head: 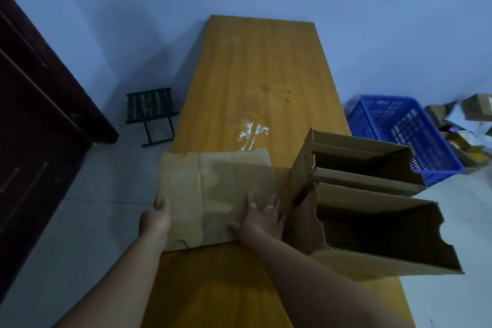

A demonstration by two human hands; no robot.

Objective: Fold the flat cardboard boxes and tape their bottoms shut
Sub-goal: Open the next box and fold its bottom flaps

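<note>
Head view: the right hand [262, 218] lies with fingers [274, 204] straight and spread, pressing down on the flat cardboard box [213, 189]. The left hand [155, 217] grips its left edge, thumb on top, the other fingers hidden beneath. The sheet lies on the wooden surface [253, 69], overhanging its left side. Just right of the right fingers stand a near erected box [372, 234] and a far erected box [359, 160]. The sheet is probably light, stiff across its panels and weak at the creases, so it is best held by opposite side edges.
</note>
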